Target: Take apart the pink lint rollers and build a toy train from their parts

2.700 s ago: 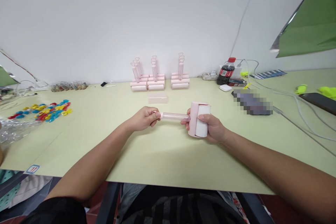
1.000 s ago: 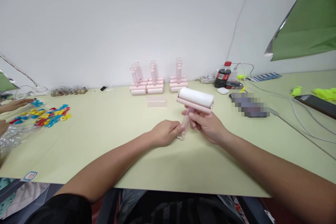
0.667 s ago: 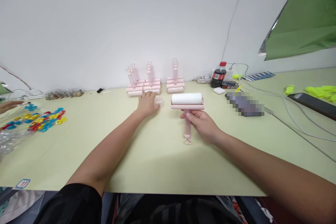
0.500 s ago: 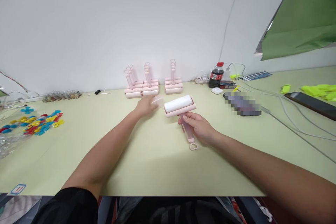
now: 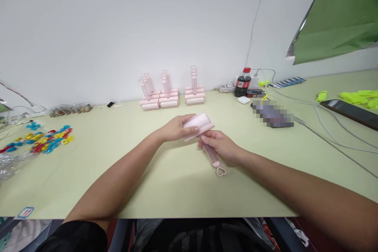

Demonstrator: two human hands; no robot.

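My right hand (image 5: 223,146) is closed round the clear pinkish handle of a lint roller (image 5: 210,153), whose heart-shaped loop (image 5: 221,171) points toward me. Across the roller's head, my left hand (image 5: 176,129) grips a translucent cover (image 5: 198,122), thumb on top. The cover lies over the white roll; whether it is fully seated I cannot tell. Farther back, several pink lint rollers (image 5: 169,100) stand on their heads against the wall, handles up, with a separate group (image 5: 195,96) just to their right.
At the left lie colourful plastic pieces (image 5: 51,139) and clear bags (image 5: 13,165). A cola bottle (image 5: 243,82), a white case (image 5: 243,100), a blurred-out phone-like object (image 5: 273,115), cables, a dark phone (image 5: 351,114) and neon-yellow pieces (image 5: 358,98) occupy the right of the table (image 5: 165,189).
My left hand has moved right, bringing the translucent cover from beside the lint roller onto its head. My right hand keeps its grip on the handle, and the roller has tilted slightly.
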